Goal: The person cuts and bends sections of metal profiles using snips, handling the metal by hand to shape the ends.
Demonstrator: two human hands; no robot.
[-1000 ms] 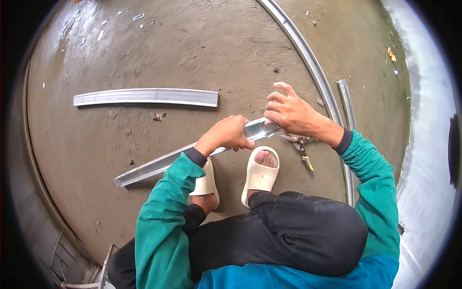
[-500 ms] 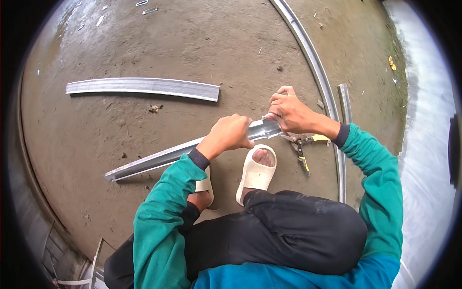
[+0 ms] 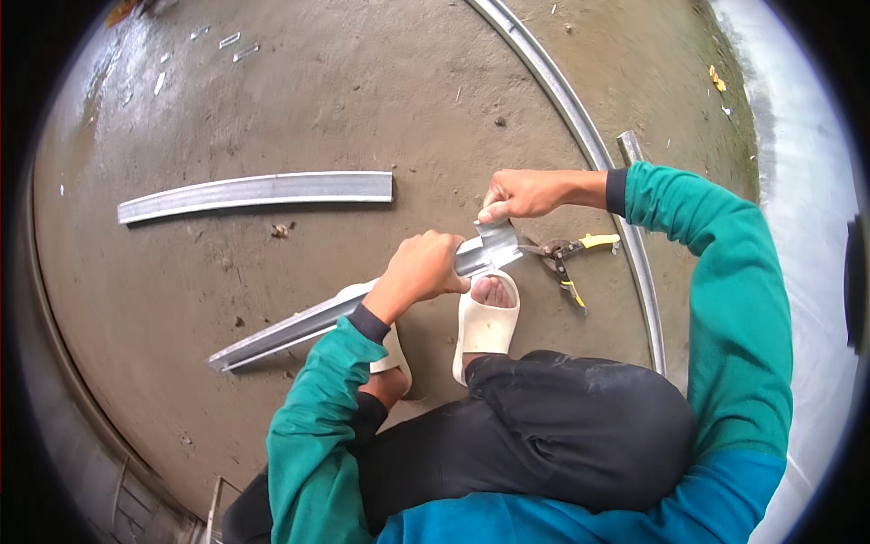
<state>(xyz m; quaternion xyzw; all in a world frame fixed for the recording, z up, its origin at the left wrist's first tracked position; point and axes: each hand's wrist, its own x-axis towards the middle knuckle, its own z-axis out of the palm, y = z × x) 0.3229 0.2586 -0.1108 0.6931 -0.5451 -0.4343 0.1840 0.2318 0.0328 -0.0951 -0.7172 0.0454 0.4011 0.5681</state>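
A galvanized metal channel [image 3: 304, 328] lies slantwise in front of me, its far-left end low near the ground. My left hand [image 3: 422, 272] is closed around it close to its right end. At that end a cut metal flap [image 3: 498, 238] stands bent out from the channel. My right hand [image 3: 523, 194] pinches the flap's upper edge between thumb and curled fingers. Just right of the flap, tin snips [image 3: 564, 257] with yellow-and-black handles rest on the ground, handles apart.
Another metal channel piece [image 3: 258, 190] lies beyond my left hand. A long metal channel [image 3: 580, 122] curves along the right, with a short piece [image 3: 629, 147] beside it. My sandalled foot [image 3: 489, 313] is just below the held end. Small metal scraps [image 3: 246, 53] lie far left.
My right hand has swung left and turned, bringing the flap more upright. The channel's end has shifted slightly, and my left hand keeps its grip. The whole view has turned a little.
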